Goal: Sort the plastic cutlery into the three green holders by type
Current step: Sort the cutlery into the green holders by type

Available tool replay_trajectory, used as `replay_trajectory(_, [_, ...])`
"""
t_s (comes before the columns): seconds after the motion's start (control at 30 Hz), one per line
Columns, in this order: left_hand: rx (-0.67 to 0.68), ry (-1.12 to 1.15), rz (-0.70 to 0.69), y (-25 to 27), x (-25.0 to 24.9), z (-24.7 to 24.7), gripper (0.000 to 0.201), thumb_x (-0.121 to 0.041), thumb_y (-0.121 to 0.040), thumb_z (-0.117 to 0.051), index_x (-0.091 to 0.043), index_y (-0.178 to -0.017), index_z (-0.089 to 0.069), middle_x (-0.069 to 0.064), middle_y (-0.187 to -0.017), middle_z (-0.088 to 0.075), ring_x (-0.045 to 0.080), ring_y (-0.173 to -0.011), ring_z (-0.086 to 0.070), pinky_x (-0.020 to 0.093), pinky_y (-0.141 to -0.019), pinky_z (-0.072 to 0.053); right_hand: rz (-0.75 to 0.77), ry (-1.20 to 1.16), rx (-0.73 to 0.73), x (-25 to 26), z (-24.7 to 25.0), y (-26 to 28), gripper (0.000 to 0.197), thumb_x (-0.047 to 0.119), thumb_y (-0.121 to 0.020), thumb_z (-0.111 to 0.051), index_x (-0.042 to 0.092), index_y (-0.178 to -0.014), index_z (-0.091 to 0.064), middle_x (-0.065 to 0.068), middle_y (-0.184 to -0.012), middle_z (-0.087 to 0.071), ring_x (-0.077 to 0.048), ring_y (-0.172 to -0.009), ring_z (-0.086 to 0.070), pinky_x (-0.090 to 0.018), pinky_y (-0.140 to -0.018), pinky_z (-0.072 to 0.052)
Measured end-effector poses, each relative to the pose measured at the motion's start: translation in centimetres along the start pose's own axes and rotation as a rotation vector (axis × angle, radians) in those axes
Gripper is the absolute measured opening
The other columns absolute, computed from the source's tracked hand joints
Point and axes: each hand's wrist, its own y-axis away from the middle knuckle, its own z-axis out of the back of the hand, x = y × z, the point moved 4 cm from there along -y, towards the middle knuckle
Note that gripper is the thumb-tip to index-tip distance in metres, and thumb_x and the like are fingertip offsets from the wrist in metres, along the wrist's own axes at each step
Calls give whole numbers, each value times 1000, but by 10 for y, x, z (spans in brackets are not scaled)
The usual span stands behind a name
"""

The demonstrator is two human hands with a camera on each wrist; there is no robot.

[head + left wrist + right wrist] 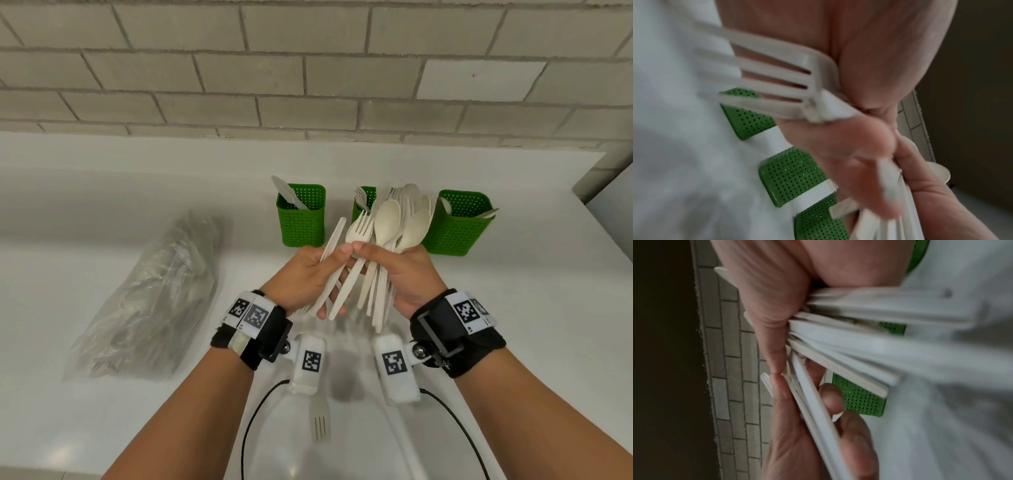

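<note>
Three green perforated holders stand in a row by the wall: the left holder [301,219] has a knife in it, the middle holder [365,200] has forks, and the right holder [457,226] has a spoon. My left hand [303,274] grips two white pieces: a fork [358,233] with its tines up and a second piece [334,240] with its handle up. That second piece's tines [777,81] show close in the left wrist view. My right hand [411,274] grips a fanned bundle of spoons and forks [394,222]. The two thumbs meet at the fork, in front of the holders.
A single fork [320,421] lies on the white counter [513,308] below my wrists. A crumpled clear plastic bag [154,301] lies at the left. A grey brick wall [308,68] stands close behind the holders.
</note>
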Motion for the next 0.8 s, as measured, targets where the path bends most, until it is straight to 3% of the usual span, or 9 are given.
replay_trajectory(0.13, [57, -94, 34, 0, 5, 1, 52, -54, -94, -38, -10, -94, -66, 18, -78, -70, 33, -61, -69, 28, -40, -50, 29, 97, -89, -5, -2, 1, 13, 0, -78, -74, 8, -88, -72, -14, -87, -74, -28, -82, -72, -43, -79, -57])
replay_trajectory(0.23, [18, -310, 83, 0, 10, 11, 59, -61, -92, -30, -18, -98, -70, 10, -76, -65, 22, -57, -65, 26, -42, -47, 36, 41, -217, -1, 5, -2, 14, 1, -80, -70, 10, -90, -68, -10, -84, -74, -24, -80, -72, -40, -79, -57])
replay_trajectory(0.33, [-30, -686, 53, 0, 16, 26, 70, -65, -91, -21, -20, -97, -74, 0, -67, -55, 15, -63, -54, 29, -65, -42, 25, -25, -259, 11, 17, -6, 8, -1, -84, -65, 6, -88, -65, -8, -68, -68, -23, -66, -68, -42, -77, -58])
replay_trajectory(0.4, [36, -910, 103, 2, 19, 22, 63, -62, -96, -22, -24, -101, -72, -8, -74, -58, 16, -78, -55, 32, -78, -42, 66, 130, -202, 17, 21, -6, 10, -5, -81, -67, 5, -83, -64, -7, -60, -64, -24, -57, -65, -42, -69, -57])
replay_trajectory(0.47, [75, -1108, 83, -1, 19, 16, 45, -57, -97, -38, -25, -111, -66, -6, -88, -60, 15, -89, -54, 31, -77, -41, 128, 480, -67, 18, 19, -4, 15, -6, -74, -72, 6, -80, -66, -5, -63, -68, -21, -59, -66, -35, -64, -55])
replay_trajectory(0.6, [94, -785, -100, -12, 10, 7, 51, -31, -84, -71, -18, -127, -47, 1, -107, -64, 14, -96, -61, 31, -80, -49, 39, 802, 381, 0, 2, 9, 35, -4, -68, -80, 16, -94, -68, 8, -84, -71, 1, -76, -66, -13, -68, -48])
replay_trajectory(0.7, [166, -558, -129, -8, 7, 5, 52, -12, -82, -71, -20, -125, -43, -6, -105, -59, -2, -85, -60, 24, -66, -52, -27, 879, 430, -11, 4, 11, 37, 3, -65, -85, 22, -92, -68, 11, -80, -70, 3, -72, -64, -11, -66, -46])
replay_trajectory(0.77, [204, -527, -93, -4, 6, 2, 39, -6, -83, -64, -18, -117, -48, 0, -98, -61, 5, -75, -61, 28, -59, -53, -48, 931, 423, -16, 6, 12, 36, 8, -64, -87, 22, -90, -67, 10, -77, -70, 2, -69, -63, -11, -63, -45])
replay_trajectory(0.8, [218, -494, -78, -2, 4, 3, 36, -6, -83, -64, -18, -114, -52, 3, -100, -63, 13, -81, -64, 36, -65, -56, -47, 947, 428, -17, 6, 13, 35, 8, -64, -86, 21, -90, -67, 10, -75, -69, 3, -67, -62, -11, -62, -45])
